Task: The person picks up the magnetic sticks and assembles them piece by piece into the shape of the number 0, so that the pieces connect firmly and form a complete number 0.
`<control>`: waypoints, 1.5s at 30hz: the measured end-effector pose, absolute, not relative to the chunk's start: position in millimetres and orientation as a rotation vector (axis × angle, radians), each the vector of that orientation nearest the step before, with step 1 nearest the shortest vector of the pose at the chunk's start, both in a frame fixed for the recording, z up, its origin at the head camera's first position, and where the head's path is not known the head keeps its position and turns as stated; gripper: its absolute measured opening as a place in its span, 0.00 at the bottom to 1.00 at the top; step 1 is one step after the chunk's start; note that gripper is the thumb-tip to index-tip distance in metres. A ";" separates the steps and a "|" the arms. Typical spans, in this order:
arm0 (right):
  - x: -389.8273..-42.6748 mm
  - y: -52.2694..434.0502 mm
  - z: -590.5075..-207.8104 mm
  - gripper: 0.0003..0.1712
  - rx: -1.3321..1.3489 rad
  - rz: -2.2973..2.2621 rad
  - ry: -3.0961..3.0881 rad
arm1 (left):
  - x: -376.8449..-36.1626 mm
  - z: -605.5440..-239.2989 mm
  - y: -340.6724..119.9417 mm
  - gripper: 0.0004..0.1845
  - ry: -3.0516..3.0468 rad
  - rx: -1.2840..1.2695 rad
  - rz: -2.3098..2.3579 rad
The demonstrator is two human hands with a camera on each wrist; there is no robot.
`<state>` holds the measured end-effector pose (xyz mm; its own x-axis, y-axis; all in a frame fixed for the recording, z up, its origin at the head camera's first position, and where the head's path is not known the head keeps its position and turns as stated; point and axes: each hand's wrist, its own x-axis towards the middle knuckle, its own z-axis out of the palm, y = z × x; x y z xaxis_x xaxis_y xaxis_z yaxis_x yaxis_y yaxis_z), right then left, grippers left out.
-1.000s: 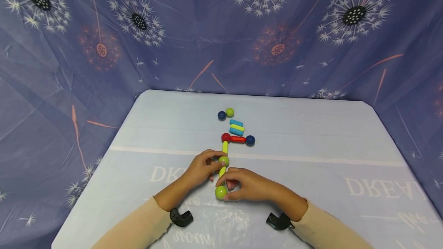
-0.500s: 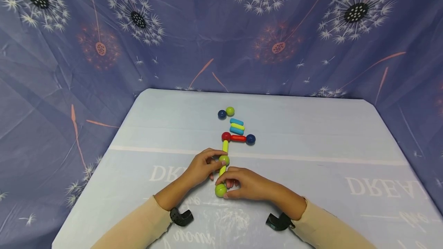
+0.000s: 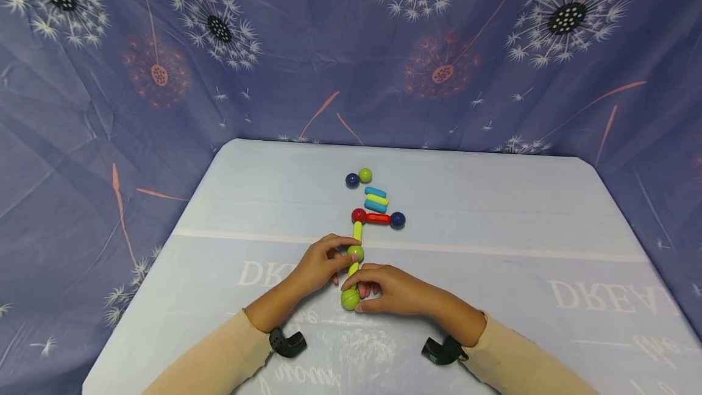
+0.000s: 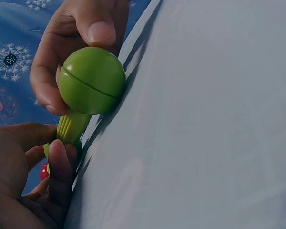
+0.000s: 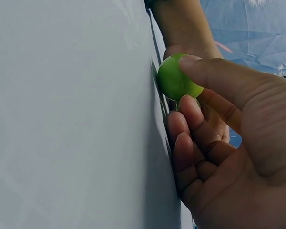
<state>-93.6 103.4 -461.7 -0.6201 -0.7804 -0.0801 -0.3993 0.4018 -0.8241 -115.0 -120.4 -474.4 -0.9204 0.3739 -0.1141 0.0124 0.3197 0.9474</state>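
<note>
Ball-and-stick pieces form a joined chain on the table. At its near end is a green ball (image 3: 350,300), gripped between the thumb and fingers of my right hand (image 3: 396,290). A ribbed yellow-green stick (image 4: 72,127) runs from that ball to a middle green ball (image 3: 356,253). My left hand (image 3: 325,262) pinches the chain around this middle ball, its fingers partly covering ball and stick. Farther along, another yellow stick (image 3: 358,231) leads to a red ball (image 3: 359,216). From there a red stick (image 3: 378,219) reaches sideways to a dark blue ball (image 3: 397,220).
Beyond the chain lie two blue sticks and a yellow stick (image 3: 377,199) side by side. Behind them, a loose dark blue ball (image 3: 353,180) sits against a green ball (image 3: 365,175). A patterned cloth (image 3: 307,47) hangs behind the pale-covered table (image 3: 493,200).
The near green ball and my right hand have shifted very slightly away from me in the head view, along with a small shift of the whole view. Both hands keep their hold.
</note>
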 end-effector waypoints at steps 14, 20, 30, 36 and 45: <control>-104.2 111.2 -451.4 0.18 -0.880 -1.335 2.244 | -115.3 -475.0 -119.8 0.17 2.275 0.307 1.633; -116.9 121.7 -440.5 0.19 -0.740 -1.421 2.364 | -115.5 -475.0 -119.7 0.17 2.260 0.286 1.642; -145.9 137.6 -429.1 0.17 -0.578 -1.499 2.540 | -115.1 -474.0 -119.1 0.19 2.247 0.269 1.658; -165.6 139.9 -427.7 0.18 -0.524 -1.444 2.625 | -114.4 -473.1 -120.0 0.19 2.241 0.277 1.661; -188.4 134.8 -435.5 0.20 -0.495 -1.277 2.709 | -114.3 -473.2 -120.8 0.19 2.241 0.281 1.659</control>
<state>-188.4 134.8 -435.5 -0.9413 -0.3350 0.0422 -0.2456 0.5937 -0.7663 -114.3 -120.8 -473.2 -0.9234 0.3529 -0.1511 -0.0415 0.2995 0.9532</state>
